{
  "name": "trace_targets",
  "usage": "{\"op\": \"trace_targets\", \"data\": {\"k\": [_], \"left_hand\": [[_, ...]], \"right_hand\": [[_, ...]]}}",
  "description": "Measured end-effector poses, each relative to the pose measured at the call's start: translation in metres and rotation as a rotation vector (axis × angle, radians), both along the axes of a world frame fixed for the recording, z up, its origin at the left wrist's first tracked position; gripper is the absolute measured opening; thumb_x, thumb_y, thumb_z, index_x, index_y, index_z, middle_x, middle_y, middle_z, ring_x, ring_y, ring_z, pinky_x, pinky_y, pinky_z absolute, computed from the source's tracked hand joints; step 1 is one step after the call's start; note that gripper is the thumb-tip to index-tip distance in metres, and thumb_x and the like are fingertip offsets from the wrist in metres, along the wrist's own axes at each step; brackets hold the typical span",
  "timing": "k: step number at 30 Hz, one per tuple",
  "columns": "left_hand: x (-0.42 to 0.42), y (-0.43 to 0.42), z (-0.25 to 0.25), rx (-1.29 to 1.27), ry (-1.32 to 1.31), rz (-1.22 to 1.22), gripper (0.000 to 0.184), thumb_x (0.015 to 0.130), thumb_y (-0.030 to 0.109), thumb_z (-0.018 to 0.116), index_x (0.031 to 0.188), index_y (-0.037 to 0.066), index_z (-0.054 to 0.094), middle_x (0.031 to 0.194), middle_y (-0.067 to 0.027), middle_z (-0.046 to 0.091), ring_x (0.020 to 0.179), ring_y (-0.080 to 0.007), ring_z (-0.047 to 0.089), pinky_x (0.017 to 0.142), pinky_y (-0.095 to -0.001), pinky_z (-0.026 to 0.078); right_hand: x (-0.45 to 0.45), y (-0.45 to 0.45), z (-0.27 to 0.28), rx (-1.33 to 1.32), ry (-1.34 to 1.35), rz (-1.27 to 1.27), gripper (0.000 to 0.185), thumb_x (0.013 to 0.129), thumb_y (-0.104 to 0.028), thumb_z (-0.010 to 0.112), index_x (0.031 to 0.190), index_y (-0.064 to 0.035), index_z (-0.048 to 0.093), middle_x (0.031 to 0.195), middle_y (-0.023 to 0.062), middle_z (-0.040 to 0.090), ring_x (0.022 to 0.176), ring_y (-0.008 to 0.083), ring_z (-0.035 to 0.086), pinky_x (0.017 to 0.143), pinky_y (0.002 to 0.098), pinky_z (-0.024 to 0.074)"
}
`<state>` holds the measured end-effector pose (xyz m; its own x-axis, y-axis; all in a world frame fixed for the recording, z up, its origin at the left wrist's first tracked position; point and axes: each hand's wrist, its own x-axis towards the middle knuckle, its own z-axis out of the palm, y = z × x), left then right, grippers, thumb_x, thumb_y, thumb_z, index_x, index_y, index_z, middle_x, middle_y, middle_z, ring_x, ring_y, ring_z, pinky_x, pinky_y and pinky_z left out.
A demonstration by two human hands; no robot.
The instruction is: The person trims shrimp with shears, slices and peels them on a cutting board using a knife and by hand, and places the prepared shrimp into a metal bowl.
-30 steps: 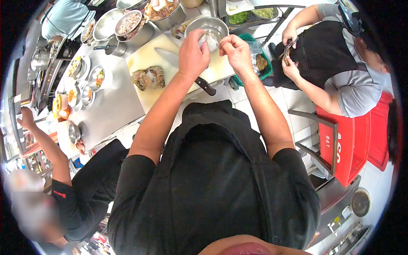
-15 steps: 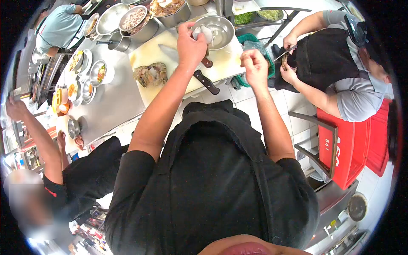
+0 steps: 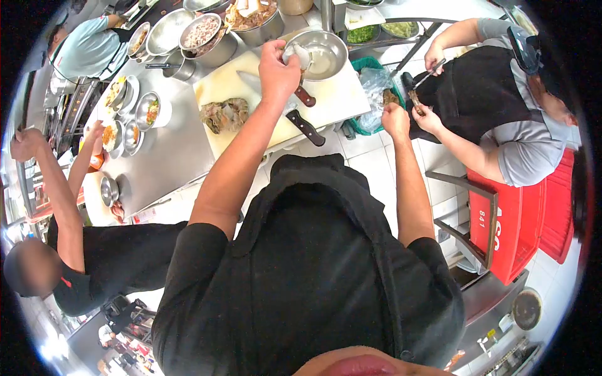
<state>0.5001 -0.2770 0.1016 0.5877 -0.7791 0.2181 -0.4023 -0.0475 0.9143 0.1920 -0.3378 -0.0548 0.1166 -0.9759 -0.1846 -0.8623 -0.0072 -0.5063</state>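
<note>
My left hand (image 3: 279,74) is closed around a pale, greyish piece of raw seafood (image 3: 300,57), its exact kind unclear, at the near-left rim of a steel bowl (image 3: 326,57). Below that hand, two knives lie on the cutting board (image 3: 342,94): a brown-handled knife (image 3: 305,96) and a black-handled knife (image 3: 306,128). A heap of raw shell-on prawns (image 3: 224,115) rests on the board left of my forearm. My right hand (image 3: 396,120) has its fingers pressed together at the green basket (image 3: 365,66). A brownish piece (image 3: 390,98) shows beyond its fingertips; whether it is held is unclear.
On the right, a co-worker's hands hold scissors-like metal tool (image 3: 431,74) and a brownish piece. A clear plastic bag (image 3: 374,88) lies in the basket. Pots and food bowls (image 3: 147,109) fill the left counter. A red crate (image 3: 520,219) stands at right; another person reaches at left.
My right hand has moved down and to the right, at the basket's near side. My left hand still holds the pale piece by the bowl. The person at left has shifted their arms.
</note>
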Motion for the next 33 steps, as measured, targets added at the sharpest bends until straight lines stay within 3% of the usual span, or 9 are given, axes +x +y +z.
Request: {"op": "trace_targets", "data": {"k": [4, 5, 9, 12, 15, 17, 24, 29, 33], "left_hand": [[-0.006, 0.004, 0.008, -0.036, -0.086, -0.024, 0.035, 0.084, 0.007, 0.063, 0.117, 0.000, 0.054, 0.087, -0.0153, 0.070, 0.075, -0.0216, 0.067, 0.071, -0.0351, 0.052], [-0.008, 0.005, 0.009, -0.044, -0.125, -0.023, 0.035, 0.084, 0.006, 0.063, 0.117, 0.001, 0.054, 0.087, -0.0158, 0.070, 0.075, -0.0229, 0.067, 0.072, -0.0357, 0.052], [-0.015, 0.007, 0.007, -0.040, -0.173, -0.060, 0.034, 0.084, 0.006, 0.064, 0.117, 0.003, 0.056, 0.089, -0.0178, 0.069, 0.078, -0.0293, 0.068, 0.075, -0.0387, 0.053], [-0.027, 0.007, 0.008, -0.079, -0.230, -0.116, 0.032, 0.083, 0.005, 0.064, 0.115, 0.005, 0.057, 0.094, -0.0182, 0.069, 0.082, -0.0343, 0.068, 0.076, -0.0416, 0.053], [-0.030, 0.008, 0.009, -0.151, -0.353, -0.208, 0.032, 0.087, 0.000, 0.060, 0.119, 0.003, 0.057, 0.109, -0.0193, 0.069, 0.101, -0.0288, 0.070, 0.086, -0.0358, 0.053], [-0.026, 0.008, 0.010, -0.155, -0.384, -0.195, 0.032, 0.087, -0.002, 0.058, 0.119, 0.003, 0.058, 0.109, -0.0194, 0.068, 0.103, -0.0305, 0.069, 0.088, -0.0369, 0.053], [-0.016, 0.015, 0.006, -0.131, -0.485, -0.177, 0.038, 0.084, -0.002, 0.060, 0.121, 0.005, 0.060, 0.114, -0.0188, 0.067, 0.109, -0.0366, 0.064, 0.093, -0.0422, 0.051], [-0.012, 0.013, 0.000, -0.233, -0.543, -0.177, 0.042, 0.080, -0.003, 0.061, 0.120, 0.010, 0.060, 0.105, -0.0145, 0.067, 0.096, -0.0376, 0.062, 0.084, -0.0462, 0.050], [-0.010, 0.012, -0.003, -0.248, -0.560, -0.196, 0.044, 0.080, -0.003, 0.062, 0.121, 0.011, 0.061, 0.106, -0.0137, 0.067, 0.095, -0.0364, 0.063, 0.083, -0.0454, 0.050]], "right_hand": [[0.010, -0.003, 0.024, -0.173, -0.195, 0.049, 0.025, 0.078, -0.014, 0.066, 0.100, -0.0030, 0.071, 0.099, 0.0215, 0.072, 0.094, 0.0382, 0.069, 0.085, 0.0456, 0.0533], [0.017, -0.002, 0.045, -0.114, -0.325, 0.046, 0.029, 0.078, -0.019, 0.072, 0.101, -0.0015, 0.071, 0.096, 0.0181, 0.073, 0.091, 0.0293, 0.072, 0.083, 0.0389, 0.0544], [0.070, 0.000, 0.118, 0.035, -0.915, 0.095, 0.033, 0.084, -0.024, 0.075, 0.106, 0.0006, 0.071, 0.097, 0.0125, 0.075, 0.090, 0.0174, 0.070, 0.080, 0.0305, 0.0542], [0.122, -0.004, 0.149, -0.057, -0.939, 0.291, 0.036, 0.086, -0.021, 0.073, 0.113, 0.0008, 0.069, 0.099, 0.0114, 0.073, 0.090, 0.0152, 0.068, 0.080, 0.0288, 0.0542], [0.148, -0.010, 0.172, -0.048, -0.854, 0.365, 0.031, 0.083, -0.016, 0.069, 0.110, -0.0006, 0.071, 0.088, 0.0085, 0.073, 0.079, 0.0134, 0.066, 0.072, 0.0291, 0.0536], [0.160, -0.012, 0.171, -0.115, -0.843, 0.376, 0.028, 0.079, -0.012, 0.064, 0.103, -0.0015, 0.073, 0.077, 0.0059, 0.070, 0.067, 0.0106, 0.061, 0.064, 0.0290, 0.0511], [0.187, -0.017, 0.136, 0.001, -0.964, 0.267, 0.023, 0.079, -0.013, 0.066, 0.098, -0.0017, 0.074, 0.076, 0.0054, 0.069, 0.068, 0.0093, 0.061, 0.063, 0.0270, 0.0499], [0.194, -0.016, 0.123, 0.119, -1.112, 0.216, 0.016, 0.085, -0.005, 0.065, 0.098, 0.0006, 0.072, 0.084, -0.0008, 0.067, 0.073, 0.0051, 0.056, 0.064, 0.0226, 0.0457], [0.195, -0.013, 0.117, 0.176, -1.279, 0.179, 0.015, 0.084, -0.008, 0.067, 0.095, 0.0012, 0.072, 0.082, 0.0028, 0.070, 0.073, 0.0084, 0.060, 0.066, 0.0258, 0.0489]]}}
